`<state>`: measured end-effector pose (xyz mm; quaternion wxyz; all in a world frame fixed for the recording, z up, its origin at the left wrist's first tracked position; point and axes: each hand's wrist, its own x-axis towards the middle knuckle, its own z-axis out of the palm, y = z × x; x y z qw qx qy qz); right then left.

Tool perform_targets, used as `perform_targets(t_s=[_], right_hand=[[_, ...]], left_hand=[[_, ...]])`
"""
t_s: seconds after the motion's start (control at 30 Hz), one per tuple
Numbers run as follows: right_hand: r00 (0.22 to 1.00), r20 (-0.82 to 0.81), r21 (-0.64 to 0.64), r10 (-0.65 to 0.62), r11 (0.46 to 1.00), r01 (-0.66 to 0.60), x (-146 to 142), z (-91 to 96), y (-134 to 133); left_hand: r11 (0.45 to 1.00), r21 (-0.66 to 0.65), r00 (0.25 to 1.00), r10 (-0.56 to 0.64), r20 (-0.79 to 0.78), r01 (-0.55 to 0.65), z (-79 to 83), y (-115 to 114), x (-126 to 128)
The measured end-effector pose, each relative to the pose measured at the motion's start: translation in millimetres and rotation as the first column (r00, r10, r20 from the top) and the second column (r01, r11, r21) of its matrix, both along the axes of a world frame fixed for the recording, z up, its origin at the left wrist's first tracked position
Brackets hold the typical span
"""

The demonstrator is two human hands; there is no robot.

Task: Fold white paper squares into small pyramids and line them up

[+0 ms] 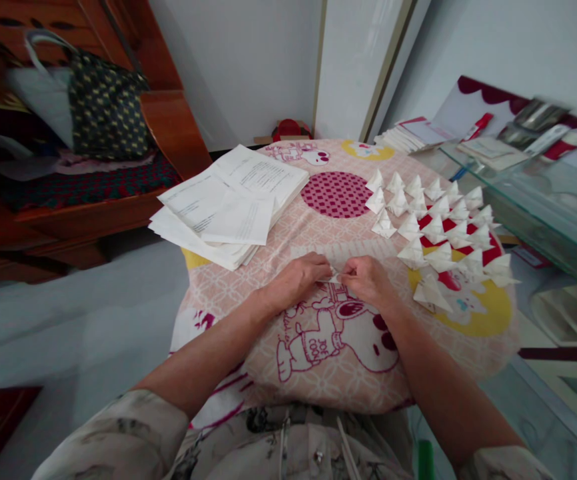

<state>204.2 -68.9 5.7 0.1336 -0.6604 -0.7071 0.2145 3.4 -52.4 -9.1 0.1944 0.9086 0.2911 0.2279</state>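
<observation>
At the middle of the round table, my left hand (pixel 302 275) and my right hand (pixel 367 280) pinch a small piece of folded white paper (pixel 334 276) between their fingertips. My fingers cover most of it, so its shape is hard to make out. Just beyond my hands a pale strip (pixel 351 251) lies flat, possibly printed paper or part of the cloth. To the right stand several rows of pointed folded paper pieces (pixel 434 229), with one piece (pixel 431 295) nearer to me. A loose stack of printed sheets (pixel 236 207) lies to the left.
A pink patterned tablecloth (pixel 273 337) covers the table. On the right, a glass shelf (pixel 533 213) holds a metal container (pixel 541 115), a red marker (pixel 478 125) and papers. A wooden bench (pixel 133 203) with a dark patterned bag (pixel 106 107) stands at the left.
</observation>
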Motion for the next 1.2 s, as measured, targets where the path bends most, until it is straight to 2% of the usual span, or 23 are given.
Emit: perform_targets(t_s=[0.07,0.27,0.57,0.7,1.03,1.1,1.2], right_hand=[[0.999,-0.030,-0.014,-0.015,1.000,0.015,2.6,-0.2,1.2],[0.987,-0.149,-0.113,-0.061,0.993,0.044,7.6,2.8,3.5],[0.994,0.085,-0.028,-0.064,0.997,0.067,-11.8,10.4,0.9],[0.995,0.085,-0.028,-0.051,0.998,0.054,-10.4,9.6,2.3],[0.983,-0.157,-0.098,-0.097,0.992,0.082,11.6,4.7,2.9],[0.951,-0.283,-0.104,-0.127,0.989,0.102,10.2,2.9,2.0],[0.860,-0.494,-0.068,-0.127,0.992,0.108,1.2,-0.7,1.0]], left_hand=[[0.999,0.003,0.999,-0.043,-0.009,0.044,-2.1,0.4,-0.9],[0.995,0.061,0.996,-0.071,-0.044,0.074,-5.9,0.8,-6.1],[0.996,0.059,0.998,-0.062,-0.009,0.062,-10.4,2.6,-8.1],[0.996,0.052,0.997,-0.067,-0.025,0.068,-10.0,2.8,-9.2],[0.997,0.058,0.998,-0.051,-0.023,0.052,-8.6,1.3,-9.2],[0.998,0.049,0.999,-0.050,-0.018,0.050,-8.5,1.3,-8.8],[0.999,0.013,0.999,-0.046,-0.004,0.046,-7.6,1.7,-8.8]])
